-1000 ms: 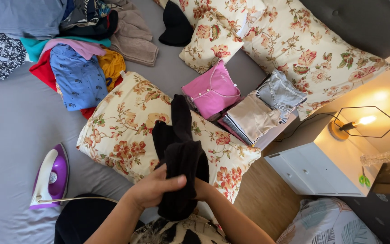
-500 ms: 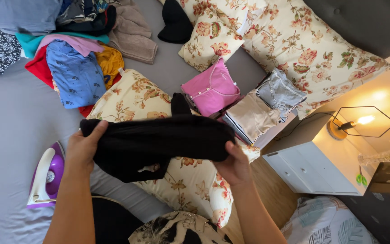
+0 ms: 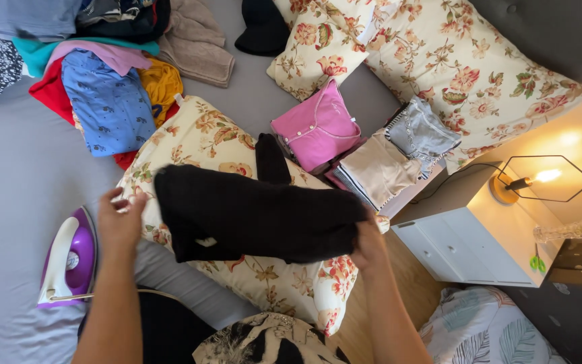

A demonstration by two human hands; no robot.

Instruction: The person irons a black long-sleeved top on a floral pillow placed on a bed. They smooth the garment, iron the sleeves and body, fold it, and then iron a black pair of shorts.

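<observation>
Head view: my left hand (image 3: 119, 222) and right hand (image 3: 369, 244) hold the black garment (image 3: 257, 216) stretched over the pillow (image 3: 203, 135). I judge I'm mid-fold; next needs both ends brought together evenly.

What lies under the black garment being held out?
Under the black garment, stretched between left hand and right hand, lies a floral pillow on the grey bed. The pillow's middle is covered, so anything there is hidden.
</observation>
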